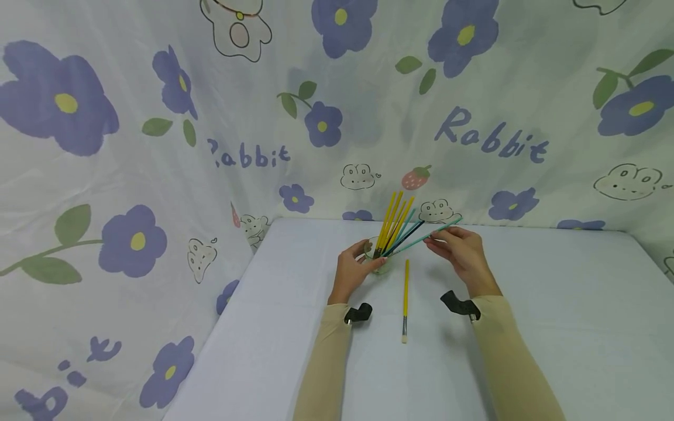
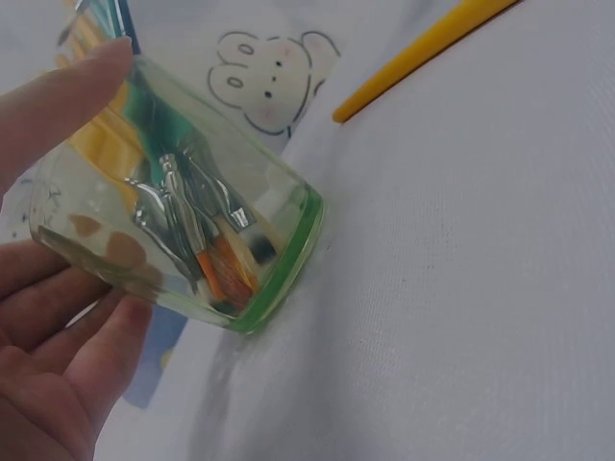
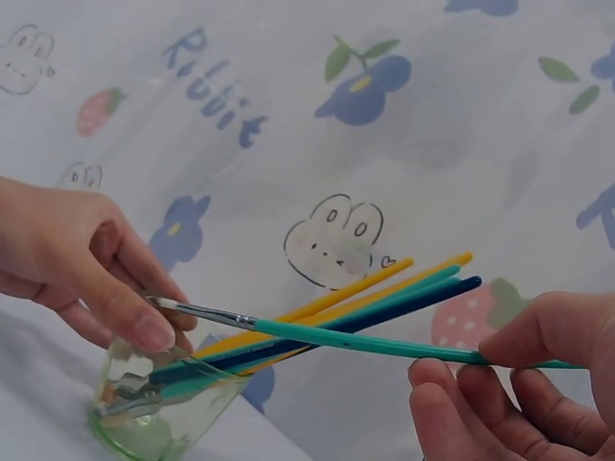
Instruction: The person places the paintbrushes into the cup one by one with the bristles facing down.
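My left hand (image 1: 354, 272) grips a clear glass cup with a green-tinted base (image 2: 286, 274), fingers around its side and thumb by the rim. Several paintbrushes (image 1: 394, 225), yellow, teal and dark blue, lean in the cup with bristles down. In the left wrist view the cup looks tilted. A teal paintbrush (image 3: 384, 346) is pinched between the thumb and fingers of my right hand (image 1: 460, 254), near its handle end. Its bristle tip lies above the cup's rim, close to my left thumb; whether they touch I cannot tell.
A yellow paintbrush (image 1: 406, 292) lies on the white-covered table (image 1: 568, 327) between my forearms, bristles toward me. A curtain (image 1: 363, 88) with flowers and rabbits hangs behind the table and along its left side. Black wrist mounts (image 1: 460, 304) sit on both sleeves.
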`<state>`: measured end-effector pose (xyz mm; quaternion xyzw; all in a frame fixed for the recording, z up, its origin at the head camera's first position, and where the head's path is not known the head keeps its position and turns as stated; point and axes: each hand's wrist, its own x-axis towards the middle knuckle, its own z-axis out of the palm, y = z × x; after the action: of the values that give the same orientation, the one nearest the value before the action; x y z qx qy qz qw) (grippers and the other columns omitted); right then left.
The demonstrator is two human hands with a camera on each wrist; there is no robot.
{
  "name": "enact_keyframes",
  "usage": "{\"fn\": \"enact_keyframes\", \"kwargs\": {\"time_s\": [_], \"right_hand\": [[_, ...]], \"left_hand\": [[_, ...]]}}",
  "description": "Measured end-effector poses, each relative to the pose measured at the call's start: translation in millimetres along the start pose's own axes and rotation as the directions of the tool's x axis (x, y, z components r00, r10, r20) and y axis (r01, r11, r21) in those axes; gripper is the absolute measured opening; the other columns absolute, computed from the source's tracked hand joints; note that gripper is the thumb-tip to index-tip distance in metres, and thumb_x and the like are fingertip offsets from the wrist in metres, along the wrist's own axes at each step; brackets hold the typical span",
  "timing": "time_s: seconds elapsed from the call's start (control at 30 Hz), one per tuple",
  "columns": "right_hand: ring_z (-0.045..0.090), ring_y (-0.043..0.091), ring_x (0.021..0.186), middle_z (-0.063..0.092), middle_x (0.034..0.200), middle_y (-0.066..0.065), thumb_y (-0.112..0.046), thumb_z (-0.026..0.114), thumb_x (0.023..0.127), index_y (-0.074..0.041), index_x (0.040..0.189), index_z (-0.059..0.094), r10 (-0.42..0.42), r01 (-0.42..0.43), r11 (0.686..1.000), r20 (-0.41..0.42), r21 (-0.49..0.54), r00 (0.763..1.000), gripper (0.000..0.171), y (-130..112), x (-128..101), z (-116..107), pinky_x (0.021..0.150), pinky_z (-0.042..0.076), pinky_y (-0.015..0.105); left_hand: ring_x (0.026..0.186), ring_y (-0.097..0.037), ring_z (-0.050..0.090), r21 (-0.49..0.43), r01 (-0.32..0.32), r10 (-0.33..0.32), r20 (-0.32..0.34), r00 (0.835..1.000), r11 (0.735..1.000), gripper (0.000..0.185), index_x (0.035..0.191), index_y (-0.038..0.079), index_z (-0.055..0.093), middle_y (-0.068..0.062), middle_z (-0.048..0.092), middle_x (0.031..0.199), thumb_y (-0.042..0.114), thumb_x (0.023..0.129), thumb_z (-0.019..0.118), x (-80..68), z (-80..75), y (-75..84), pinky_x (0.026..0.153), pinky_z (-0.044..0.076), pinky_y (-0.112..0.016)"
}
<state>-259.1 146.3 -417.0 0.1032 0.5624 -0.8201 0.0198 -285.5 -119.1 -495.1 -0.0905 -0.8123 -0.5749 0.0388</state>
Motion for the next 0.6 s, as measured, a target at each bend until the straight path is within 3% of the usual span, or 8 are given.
{"fn": "enact_keyframes", "kwargs": {"time_s": [0.23, 0.6], "right_hand": [[0.078, 0.012, 0.081, 0.073, 0.087, -0.001, -0.002, 0.065, 0.098, 0.003, 0.117, 0.056, -0.004, 0.004, 1.0, -0.025, -0.01, 1.0, 0.022, 2.1, 3.3, 10.1, 0.084, 0.065, 0.026], [0.079, 0.013, 0.079, 0.072, 0.084, 0.0, 0.001, 0.069, 0.095, 0.004, 0.113, 0.058, -0.03, 0.03, 1.0, -0.017, 0.007, 0.999, 0.021, 3.1, 9.0, 23.5, 0.085, 0.065, 0.03]], "left_hand": [[0.138, -0.024, 0.058, 0.007, 0.011, -0.011, -0.005, 1.0, 1.0, 0.08, 0.148, 0.01, 0.058, -0.01, 0.064, 0.145, 0.04, 0.08, 0.09, -0.6, -0.2, 0.9, 0.113, 0.054, -0.039], [0.138, -0.024, 0.058, 0.0, 0.001, -0.001, -0.004, 1.0, 1.0, 0.081, 0.148, 0.009, 0.057, -0.01, 0.063, 0.145, 0.041, 0.081, 0.089, -0.5, 0.0, 0.7, 0.113, 0.054, -0.039]]}}
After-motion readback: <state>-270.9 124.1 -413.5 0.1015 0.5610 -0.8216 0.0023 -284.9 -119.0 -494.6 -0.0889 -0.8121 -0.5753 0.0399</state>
